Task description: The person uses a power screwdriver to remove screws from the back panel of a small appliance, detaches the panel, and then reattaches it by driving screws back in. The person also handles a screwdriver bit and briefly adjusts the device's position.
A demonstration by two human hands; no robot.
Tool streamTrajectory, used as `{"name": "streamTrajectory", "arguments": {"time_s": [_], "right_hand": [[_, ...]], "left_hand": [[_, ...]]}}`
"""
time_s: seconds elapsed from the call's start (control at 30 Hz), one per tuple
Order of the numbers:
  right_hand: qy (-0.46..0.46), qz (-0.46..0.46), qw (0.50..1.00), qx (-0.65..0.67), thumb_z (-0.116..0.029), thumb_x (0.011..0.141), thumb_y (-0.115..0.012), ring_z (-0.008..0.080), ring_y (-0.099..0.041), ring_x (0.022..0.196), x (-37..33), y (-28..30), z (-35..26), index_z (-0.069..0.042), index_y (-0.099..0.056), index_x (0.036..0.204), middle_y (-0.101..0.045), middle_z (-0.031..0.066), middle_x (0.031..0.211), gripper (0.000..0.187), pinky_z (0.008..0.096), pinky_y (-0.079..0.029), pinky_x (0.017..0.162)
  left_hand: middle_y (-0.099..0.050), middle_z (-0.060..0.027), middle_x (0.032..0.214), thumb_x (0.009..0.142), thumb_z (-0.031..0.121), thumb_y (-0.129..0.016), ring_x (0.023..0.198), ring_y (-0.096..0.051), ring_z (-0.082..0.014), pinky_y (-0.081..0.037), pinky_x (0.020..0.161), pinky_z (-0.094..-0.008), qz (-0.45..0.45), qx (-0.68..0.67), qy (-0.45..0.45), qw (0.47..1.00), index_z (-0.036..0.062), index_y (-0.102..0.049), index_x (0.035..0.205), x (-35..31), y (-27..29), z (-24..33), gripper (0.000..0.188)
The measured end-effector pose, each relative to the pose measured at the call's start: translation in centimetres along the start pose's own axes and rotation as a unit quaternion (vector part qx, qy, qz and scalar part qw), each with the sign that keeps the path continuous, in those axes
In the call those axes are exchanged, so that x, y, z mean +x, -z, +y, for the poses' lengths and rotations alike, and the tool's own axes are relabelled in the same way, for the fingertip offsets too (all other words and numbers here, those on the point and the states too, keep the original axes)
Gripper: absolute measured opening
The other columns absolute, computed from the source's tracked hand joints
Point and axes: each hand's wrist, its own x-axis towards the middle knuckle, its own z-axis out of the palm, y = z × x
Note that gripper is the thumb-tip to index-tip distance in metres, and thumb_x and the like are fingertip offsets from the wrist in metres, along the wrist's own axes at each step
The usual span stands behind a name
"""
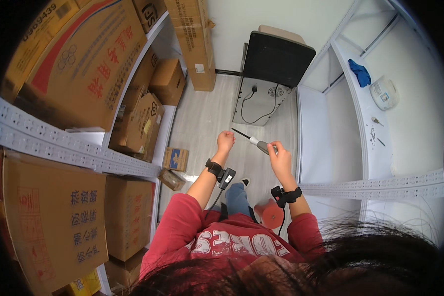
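Observation:
A screwdriver [262, 145] with a grey and white handle is held in my right hand [280, 157], the fingers closed round the back of its handle. Its dark shaft points up and to the left, toward my left hand. My left hand [225, 141] is closed with the fingers pinched together, a little below and left of the screwdriver's tip. Whatever lies inside that pinch, if anything, is too small to see. Both hands are in the air in front of my body. Each wrist wears a black strap with a small device and a cable.
Shelves with cardboard boxes [59, 217] line the left. Ahead stands a metal cabinet [256, 101] with a black panel [279, 58] on top. On the right shelf [380, 163] are a blue cloth [359, 73], a white tub [384, 93] and small parts. A red stool [270, 215] is beside my legs.

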Motion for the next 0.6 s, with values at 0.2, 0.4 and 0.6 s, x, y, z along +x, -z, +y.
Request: {"name": "streamTrajectory", "arguments": {"time_s": [0.2, 0.4, 0.6], "right_hand": [[0.005, -0.027, 1.000, 0.013, -0.032, 0.089, -0.057, 0.0314, -0.059, 0.052, -6.6, -0.3, -1.8, -0.006, -0.061, 0.088, -0.057, 0.0150, 0.056, 0.026, 0.0394, -0.042, 0.048], [-0.019, -0.048, 0.999, -0.003, -0.031, 0.090, -0.057, 0.0297, -0.057, 0.050, -10.2, 0.6, -1.7, -0.006, -0.061, 0.088, -0.055, 0.0147, 0.055, 0.026, 0.0382, -0.040, 0.047], [-0.023, -0.042, 0.999, -0.023, -0.031, 0.089, -0.057, 0.0342, -0.060, 0.055, -12.7, 2.9, -1.0, -0.006, -0.061, 0.089, -0.058, 0.0166, 0.058, 0.026, 0.0408, -0.044, 0.050]], "left_hand": [[-0.060, -0.0045, 0.069, 0.087, 0.007, -0.052, 0.055, -0.055, -0.0114, -0.045, 0.049, -0.0257, 0.070, -0.034, -0.016, 0.997, 0.0006, -0.060, 0.086, -4.6, 3.5, -5.1, 0.010], [-0.057, -0.0042, 0.070, 0.090, 0.006, -0.045, 0.056, -0.052, -0.0112, -0.043, 0.048, -0.0253, 0.043, -0.075, 0.007, 0.996, 0.0006, -0.057, 0.090, -8.0, 3.0, -5.9, 0.013], [-0.057, -0.0046, 0.068, 0.090, 0.007, -0.043, 0.055, -0.053, -0.0118, -0.043, 0.048, -0.0260, 0.057, -0.100, 0.018, 0.993, 0.0020, -0.057, 0.089, -10.1, 1.3, -7.8, 0.015]]}}
